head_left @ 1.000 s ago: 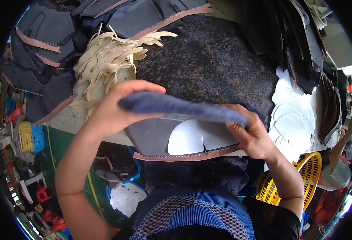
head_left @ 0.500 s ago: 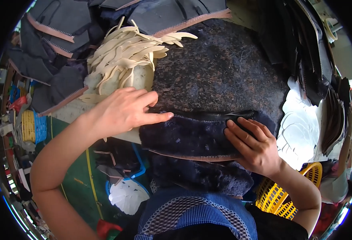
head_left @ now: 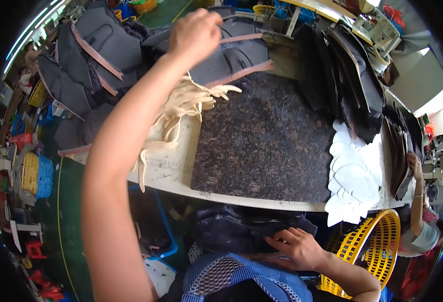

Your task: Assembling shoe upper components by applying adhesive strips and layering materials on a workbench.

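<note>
My left hand is stretched far forward over the heap of dark grey cut pieces with pinkish toothed edge strips. Its fingers are bent and partly hidden, so I cannot tell whether they grip anything. In my lap, below the table edge, lie dark blue fuzzy pieces. My right hand rests on their right part, fingers somewhat apart and lying over the pile. Cream curved strips lie heaped left of the dark speckled board, partly behind my left forearm.
White flat pieces lie overlapped along the board's right side. Tall dark stacks stand behind them. A yellow basket is beside my right arm. Another person's arm reaches dark pieces at the far right.
My left hand has gone from the near board edge to the far heap. The fuzzy piece has left the board for my lap, my right hand moving down with it. The view has tilted up.
</note>
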`<state>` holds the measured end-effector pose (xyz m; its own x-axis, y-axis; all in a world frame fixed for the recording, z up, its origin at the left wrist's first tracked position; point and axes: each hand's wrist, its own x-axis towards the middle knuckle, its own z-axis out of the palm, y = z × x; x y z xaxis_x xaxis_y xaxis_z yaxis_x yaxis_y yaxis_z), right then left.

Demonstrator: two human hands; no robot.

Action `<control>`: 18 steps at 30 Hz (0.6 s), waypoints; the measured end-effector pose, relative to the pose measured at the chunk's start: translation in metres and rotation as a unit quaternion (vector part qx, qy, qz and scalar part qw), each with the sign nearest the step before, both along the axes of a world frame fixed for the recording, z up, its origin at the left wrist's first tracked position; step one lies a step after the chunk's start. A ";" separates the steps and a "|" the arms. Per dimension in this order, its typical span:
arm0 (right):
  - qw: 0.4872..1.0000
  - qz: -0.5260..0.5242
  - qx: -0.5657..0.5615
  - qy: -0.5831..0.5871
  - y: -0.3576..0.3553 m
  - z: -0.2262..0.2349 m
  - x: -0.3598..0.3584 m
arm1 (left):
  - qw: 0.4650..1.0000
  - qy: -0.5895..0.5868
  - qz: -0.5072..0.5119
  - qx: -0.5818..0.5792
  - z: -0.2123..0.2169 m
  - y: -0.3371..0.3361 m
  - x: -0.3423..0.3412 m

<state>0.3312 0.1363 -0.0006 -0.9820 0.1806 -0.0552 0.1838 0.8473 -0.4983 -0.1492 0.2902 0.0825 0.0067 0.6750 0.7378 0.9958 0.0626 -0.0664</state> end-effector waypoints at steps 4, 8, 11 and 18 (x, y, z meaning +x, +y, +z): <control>0.989 -0.125 -0.036 0.064 0.020 0.025 0.001 | 0.955 -0.133 0.238 -0.114 0.000 0.029 -0.110; 0.974 -0.197 -0.096 0.052 0.037 0.030 0.004 | 0.887 -0.266 0.202 -0.320 -0.009 0.051 -0.157; 0.980 -0.173 -0.085 0.051 0.055 0.035 -0.008 | 0.901 -0.277 0.161 -0.292 0.004 0.044 -0.145; 0.993 -0.076 -0.036 0.080 0.084 0.048 -0.066 | 0.966 -0.203 0.072 -0.145 -0.016 0.023 -0.138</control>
<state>0.2654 0.2201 0.0469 -0.9411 0.3283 0.0803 0.2206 0.7767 -0.5900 -0.2872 0.3137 0.0663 -0.3533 0.8255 0.4402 0.9255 0.2397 0.2932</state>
